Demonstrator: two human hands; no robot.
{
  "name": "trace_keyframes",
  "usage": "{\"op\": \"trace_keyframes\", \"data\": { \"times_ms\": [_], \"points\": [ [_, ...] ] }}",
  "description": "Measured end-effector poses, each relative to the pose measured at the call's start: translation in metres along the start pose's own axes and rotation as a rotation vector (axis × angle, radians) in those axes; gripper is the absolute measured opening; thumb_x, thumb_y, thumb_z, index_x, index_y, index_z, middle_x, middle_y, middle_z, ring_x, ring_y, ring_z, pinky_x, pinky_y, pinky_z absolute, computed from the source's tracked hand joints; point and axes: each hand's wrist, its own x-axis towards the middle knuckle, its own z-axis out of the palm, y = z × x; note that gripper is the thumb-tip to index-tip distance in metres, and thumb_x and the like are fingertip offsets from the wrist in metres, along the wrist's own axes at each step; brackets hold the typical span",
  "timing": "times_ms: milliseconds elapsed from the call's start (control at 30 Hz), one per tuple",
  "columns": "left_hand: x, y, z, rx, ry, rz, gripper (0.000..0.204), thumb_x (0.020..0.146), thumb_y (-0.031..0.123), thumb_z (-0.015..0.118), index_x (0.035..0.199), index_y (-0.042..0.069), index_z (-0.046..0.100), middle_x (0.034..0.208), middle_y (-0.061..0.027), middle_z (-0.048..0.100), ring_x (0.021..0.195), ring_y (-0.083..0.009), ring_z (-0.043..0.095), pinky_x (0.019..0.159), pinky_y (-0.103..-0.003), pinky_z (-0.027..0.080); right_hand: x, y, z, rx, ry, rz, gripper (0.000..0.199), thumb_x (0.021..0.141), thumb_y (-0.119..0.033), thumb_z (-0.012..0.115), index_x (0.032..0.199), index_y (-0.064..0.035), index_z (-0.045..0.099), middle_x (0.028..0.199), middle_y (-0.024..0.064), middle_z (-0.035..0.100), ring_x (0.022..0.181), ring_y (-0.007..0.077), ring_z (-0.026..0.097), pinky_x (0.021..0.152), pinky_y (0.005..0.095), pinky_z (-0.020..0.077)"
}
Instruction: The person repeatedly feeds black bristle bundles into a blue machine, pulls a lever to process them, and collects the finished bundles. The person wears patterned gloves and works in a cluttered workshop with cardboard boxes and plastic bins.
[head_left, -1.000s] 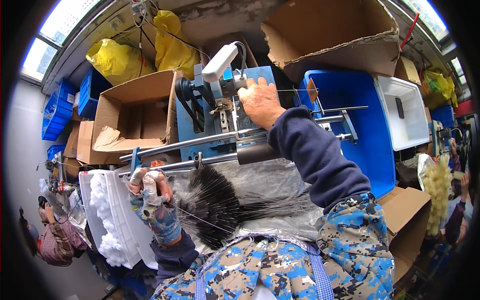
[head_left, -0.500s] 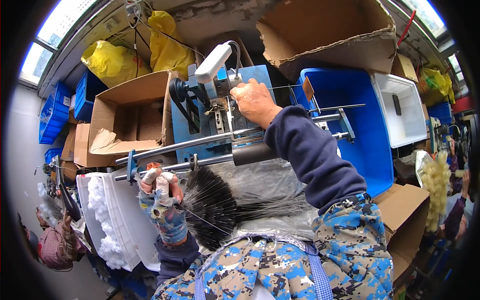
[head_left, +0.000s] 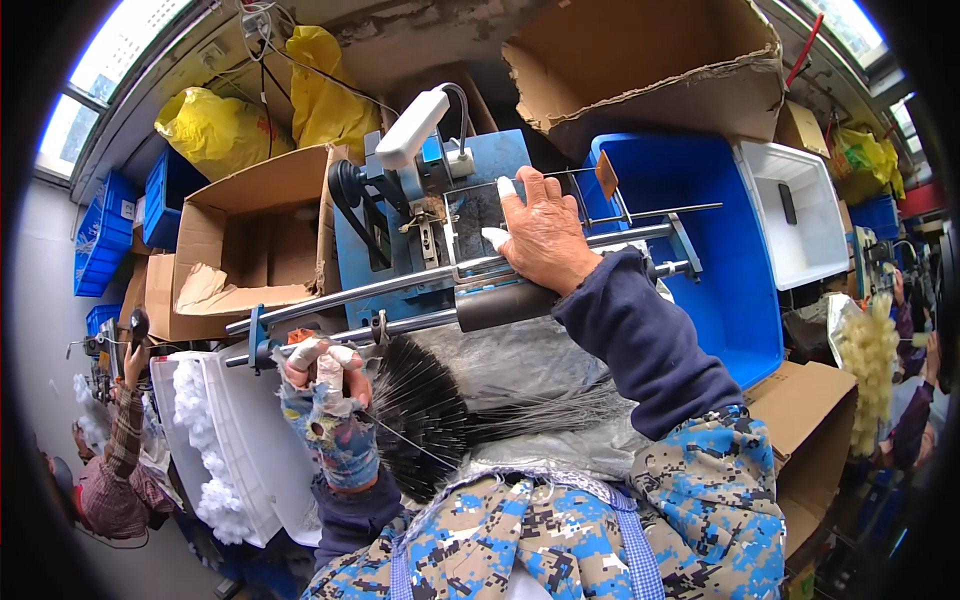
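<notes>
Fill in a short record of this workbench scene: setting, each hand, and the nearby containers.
Setting: cluttered workshop, blue metal bench machine with two horizontal steel rods
Left hand: taped fingers, gripping thin black wires by a fanned black wire bundle
Right hand: resting on the machine's wire frame, taped fingertips
Containers: open brown cardboard box, blue plastic bin, white plastic tray

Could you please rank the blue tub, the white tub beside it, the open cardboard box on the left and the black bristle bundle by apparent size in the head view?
1. blue tub
2. open cardboard box and black bristle bundle: too alike to rank, and the bundle lies nearer the camera
3. white tub
</notes>
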Motion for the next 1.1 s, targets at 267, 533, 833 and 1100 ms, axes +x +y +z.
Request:
{"op": "trace_keyframes", "data": {
  "times_ms": [267,533,833,1100],
  "points": [
    [-0.007,0.006,-0.018,-0.088,0.021,-0.031,0.031,0.090,0.009,0.052,0.121,0.006,0.051,0.098,-0.0225,0.061,0.052,-0.0194,0.055,0.045,-0.029,0.044,0.007,-0.021,0.015,0.091,-0.032,-0.005,0.062,0.079,-0.031,0.063,0.121,0.0101,0.042,0.106,0.0193,0.045,0.093,0.0317,0.053,0.079,0.0350,0.0469],
    [0.001,0.007,0.022,0.151,0.142,0.049,0.028,0.090,0.009,0.052,0.117,0.005,0.052,0.089,-0.0210,0.064,0.048,-0.0166,0.051,0.044,-0.027,0.044,0.020,-0.060,0.034,0.089,0.032,-0.091,0.062,0.080,-0.031,0.061,0.119,0.0127,0.041,0.098,0.0213,0.051,0.079,0.0305,0.058,0.066,0.0342,0.0505],
    [-0.002,0.022,-0.020,-0.004,0.077,-0.023,0.025,0.092,0.011,0.049,0.116,0.008,0.054,0.092,-0.0140,0.063,0.045,-0.0130,0.050,0.040,-0.026,0.042,0.005,0.009,-0.014,-0.067,0.001,-0.102,0.042,0.070,-0.022,0.070,0.101,0.0027,0.057,0.100,0.0130,0.048,0.094,0.0272,0.048,0.075,0.0395,0.0388],
    [0.016,0.020,-0.002,0.103,-0.013,0.136,0.031,0.090,0.012,0.053,0.121,0.007,0.051,0.097,-0.0162,0.061,0.050,-0.0140,0.051,0.043,-0.026,0.042,0.023,0.038,-0.021,-0.274,-0.095,-0.130,0.012,0.077,-0.008,0.053,0.082,-0.0095,0.064,0.084,0.0076,0.064,0.089,0.0228,0.055,0.077,0.0382,0.0378]
  ]
}}
